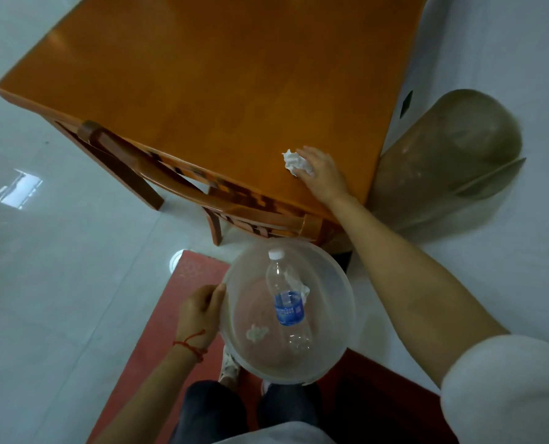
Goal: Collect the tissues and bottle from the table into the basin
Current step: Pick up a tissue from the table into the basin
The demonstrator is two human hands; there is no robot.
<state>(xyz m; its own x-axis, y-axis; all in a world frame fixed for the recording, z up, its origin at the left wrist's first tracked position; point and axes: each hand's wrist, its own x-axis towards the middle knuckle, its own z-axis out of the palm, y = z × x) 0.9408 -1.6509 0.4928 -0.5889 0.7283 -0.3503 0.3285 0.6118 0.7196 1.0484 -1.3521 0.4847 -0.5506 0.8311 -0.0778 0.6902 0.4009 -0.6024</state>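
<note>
A view from above, looking down at a person's two bare arms. On the left, the left hand (202,310) grips the rim of a clear plastic basin (340,318), held below the edge of the wooden counter (202,75); its fingers (217,296) curl closed over the rim, the thumb outside. Just right of those fingers, inside the basin, lies a small crumpled tissue (256,333), then a clear bottle (286,302) with a blue label and white cap, lying on its side, with another tissue (302,288) tucked against it.

Further right and higher, the right hand (322,174) reaches onto the counter near its corner. A white tissue wad (294,161) sits at its fingertips, touching them; the fingers look partly closed around it, though whether it is pinched or only touched is hard to tell.

This seems to be the last item on the counter. To do it well, close the fingers fully round the wad so no loose fold trails, lift it clear of the counter edge, bring it over the basin mouth, and release only once above the bottle. The left hand should keep the basin level.
</note>
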